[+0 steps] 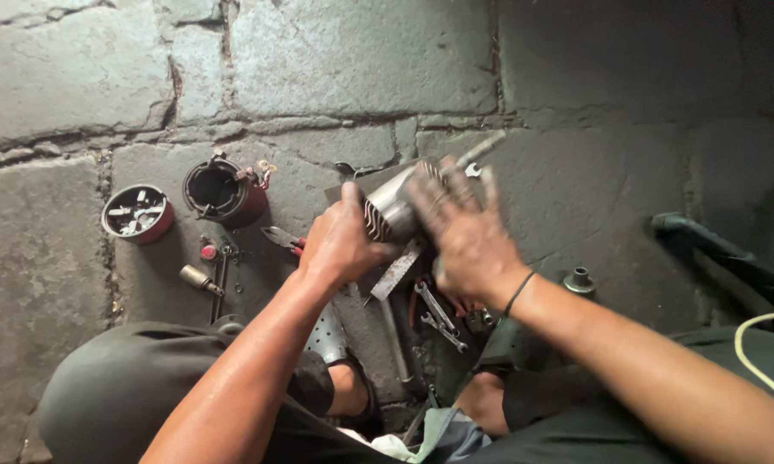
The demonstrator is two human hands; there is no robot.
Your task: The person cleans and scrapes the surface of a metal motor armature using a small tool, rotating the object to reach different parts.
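gripping from either side, both hands keep a grey finned metal cylinder [393, 206] lifted off the stone floor [361, 60], probably so it can be worked on in the air above the scattered parts rather than among them. the cylinder sits between the two hands, just above a flat metal file [397, 268] that slants down from under it.

the left hand [339, 243] comes up from below the cylinder, wrist bent slightly inward; its grip is closed around the finned end, thumb up along the side and fingers curled under, which looks like a steadying hold. the right hand [464, 232] is blurred with motion. it lies flat over the cylinder's smoother far end, fingers spread and pressing, so its grip is not wrapped shut; whether it truly clamps the part or only rubs across it cannot be told. a thin dark band circles that wrist.

left of the cylinder stand a red cup-shaped housing [223, 192] and, further left, a small red tin of bits [137, 212]. below the cylinder lie several spanners [438, 314], close to the person's knees, within easy reach. right of the cylinder a small round metal fitting [579, 280] rests alone on the floor, and a dark hose [713, 253] runs well beyond it.
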